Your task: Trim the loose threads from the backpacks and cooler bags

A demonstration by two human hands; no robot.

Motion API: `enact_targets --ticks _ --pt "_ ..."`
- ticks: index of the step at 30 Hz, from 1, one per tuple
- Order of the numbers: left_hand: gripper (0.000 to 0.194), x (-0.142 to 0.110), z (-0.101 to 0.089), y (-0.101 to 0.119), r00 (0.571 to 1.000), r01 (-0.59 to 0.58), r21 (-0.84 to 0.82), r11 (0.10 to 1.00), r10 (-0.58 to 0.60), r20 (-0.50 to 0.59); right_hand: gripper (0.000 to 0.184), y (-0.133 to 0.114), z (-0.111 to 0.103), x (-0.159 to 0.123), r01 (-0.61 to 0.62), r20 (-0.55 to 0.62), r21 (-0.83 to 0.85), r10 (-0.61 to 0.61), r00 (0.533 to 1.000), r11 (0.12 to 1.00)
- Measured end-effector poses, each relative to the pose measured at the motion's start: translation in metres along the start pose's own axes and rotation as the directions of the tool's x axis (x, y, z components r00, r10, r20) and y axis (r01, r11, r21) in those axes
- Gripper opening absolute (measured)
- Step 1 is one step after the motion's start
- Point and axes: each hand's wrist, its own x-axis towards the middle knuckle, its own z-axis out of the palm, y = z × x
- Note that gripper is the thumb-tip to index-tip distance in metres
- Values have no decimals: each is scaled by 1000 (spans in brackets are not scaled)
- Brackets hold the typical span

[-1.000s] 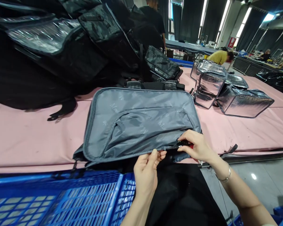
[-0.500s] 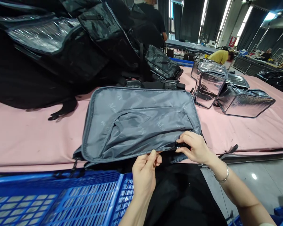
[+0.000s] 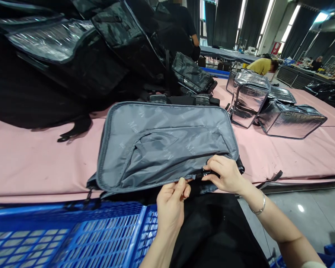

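Observation:
A bag (image 3: 167,115) with printed grey lining lies flat on the pink-covered table, its rounded panel facing up. Thumb and fingers of my left hand (image 3: 171,206) pinch the bag's near edge, right of its middle. Just to the right, my right hand (image 3: 225,173) closes its fingertips on a small black piece (image 3: 206,172) that looks like a zipper pull, at the same edge. Its exact shape is partly covered by the fingers. Black fabric hangs below that edge, in front of my body.
A blue plastic crate (image 3: 100,234) stands below the table edge at left. Black bags (image 3: 58,82) are heaped at back left, and silver insulated bags (image 3: 293,119) sit at right on the pink table cover (image 3: 39,163). People work farther back, one in yellow (image 3: 259,66).
My right hand has slid a little left along the edge with the black piece, closer to my left hand. The left hand and the bag stay nearly in place.

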Motion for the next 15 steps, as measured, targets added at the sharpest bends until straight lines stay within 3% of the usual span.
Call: enact_targets --ticks 15 --pt "33 0 0 -1 1000 2 8 1000 -2 -4 31 4 3 2 11 -20 90 -10 1000 996"
